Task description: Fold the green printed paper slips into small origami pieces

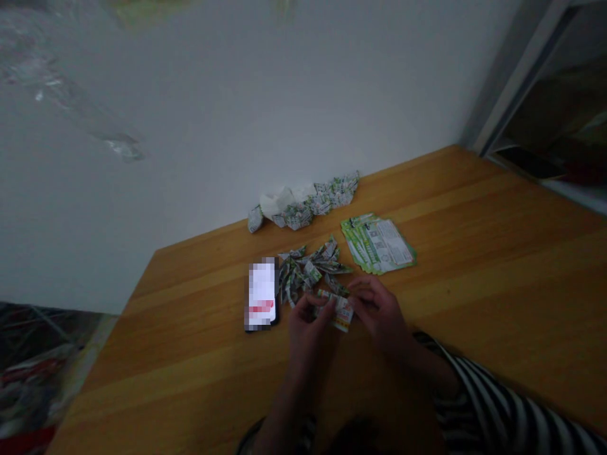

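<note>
Pinching a paper (343, 314) — the left hand (306, 323) at one edge, the right hand (380, 314) seemingly at another — beside folded pieces (312, 273).

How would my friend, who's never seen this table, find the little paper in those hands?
On the wooden table, look right of the phone, where the left hand and right hand are close together. The small printed paper between them is it. Unlike the folded pieces just beyond, it is held, and shows a yellow strip along its near edge.
</note>
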The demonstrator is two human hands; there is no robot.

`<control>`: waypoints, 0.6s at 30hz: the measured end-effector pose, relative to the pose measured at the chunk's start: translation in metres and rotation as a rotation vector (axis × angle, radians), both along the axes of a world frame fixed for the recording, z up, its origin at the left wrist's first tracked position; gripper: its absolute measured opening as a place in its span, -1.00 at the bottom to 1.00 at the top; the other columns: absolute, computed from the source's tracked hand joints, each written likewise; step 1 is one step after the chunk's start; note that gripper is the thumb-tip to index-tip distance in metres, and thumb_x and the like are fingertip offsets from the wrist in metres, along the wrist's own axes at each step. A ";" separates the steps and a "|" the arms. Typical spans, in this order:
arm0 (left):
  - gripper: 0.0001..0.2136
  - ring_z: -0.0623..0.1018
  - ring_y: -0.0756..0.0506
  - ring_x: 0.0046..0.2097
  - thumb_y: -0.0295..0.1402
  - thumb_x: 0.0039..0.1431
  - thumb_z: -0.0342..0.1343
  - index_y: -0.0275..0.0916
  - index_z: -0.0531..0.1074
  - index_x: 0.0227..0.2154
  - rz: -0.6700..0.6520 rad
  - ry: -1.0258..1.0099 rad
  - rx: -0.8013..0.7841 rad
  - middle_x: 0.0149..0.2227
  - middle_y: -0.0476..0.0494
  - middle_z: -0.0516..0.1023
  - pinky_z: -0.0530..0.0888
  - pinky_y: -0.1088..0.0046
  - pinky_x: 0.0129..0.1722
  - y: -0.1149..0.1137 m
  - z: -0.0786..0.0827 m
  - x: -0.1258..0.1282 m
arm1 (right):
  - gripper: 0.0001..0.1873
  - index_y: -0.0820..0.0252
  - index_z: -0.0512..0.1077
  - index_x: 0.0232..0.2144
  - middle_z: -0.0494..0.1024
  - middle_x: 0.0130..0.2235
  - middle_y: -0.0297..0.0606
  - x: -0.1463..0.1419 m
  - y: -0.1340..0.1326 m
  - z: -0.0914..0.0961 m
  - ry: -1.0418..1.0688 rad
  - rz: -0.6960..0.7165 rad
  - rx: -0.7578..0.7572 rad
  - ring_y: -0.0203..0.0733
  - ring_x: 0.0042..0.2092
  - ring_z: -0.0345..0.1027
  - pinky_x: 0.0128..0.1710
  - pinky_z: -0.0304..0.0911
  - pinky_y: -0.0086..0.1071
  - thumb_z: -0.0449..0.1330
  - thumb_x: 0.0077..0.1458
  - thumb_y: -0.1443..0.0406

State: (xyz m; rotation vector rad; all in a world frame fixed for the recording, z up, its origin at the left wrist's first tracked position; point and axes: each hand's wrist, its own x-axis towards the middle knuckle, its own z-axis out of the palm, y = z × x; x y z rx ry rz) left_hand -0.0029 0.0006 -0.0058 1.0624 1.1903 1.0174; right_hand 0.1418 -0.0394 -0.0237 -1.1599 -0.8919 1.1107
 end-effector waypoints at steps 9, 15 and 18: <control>-0.71 0.54 0.02 -0.39 -0.32 -0.10 0.42 -0.26 0.41 -0.40 -0.025 -0.036 -0.011 -0.40 0.01 0.55 0.46 0.57 -0.38 -0.002 0.005 0.001 | -0.70 0.11 0.33 -0.07 0.45 -0.52 -0.44 0.003 -0.001 0.008 0.071 0.143 -0.002 -0.29 -0.54 0.28 -0.54 0.14 -0.45 0.21 0.14 0.22; -0.62 0.58 -0.01 -0.35 -0.35 -0.07 0.40 -0.18 0.38 -0.20 -0.051 -0.065 0.024 -0.33 0.00 0.60 0.49 0.56 -0.36 -0.003 0.007 0.002 | -0.70 0.11 0.31 -0.11 0.42 -0.55 -0.48 0.002 0.002 0.005 0.145 0.111 -0.022 -0.32 -0.58 0.26 -0.57 0.15 -0.46 0.22 0.10 0.23; -0.59 0.60 -0.02 -0.33 -0.36 -0.05 0.39 -0.16 0.36 -0.16 -0.025 -0.062 0.035 -0.30 -0.01 0.61 0.49 0.56 -0.35 -0.003 0.005 0.002 | -0.66 0.10 0.29 -0.03 0.51 -0.47 -0.42 -0.002 0.001 0.002 0.160 0.141 -0.021 -0.29 -0.51 0.34 -0.53 0.20 -0.46 0.19 0.14 0.23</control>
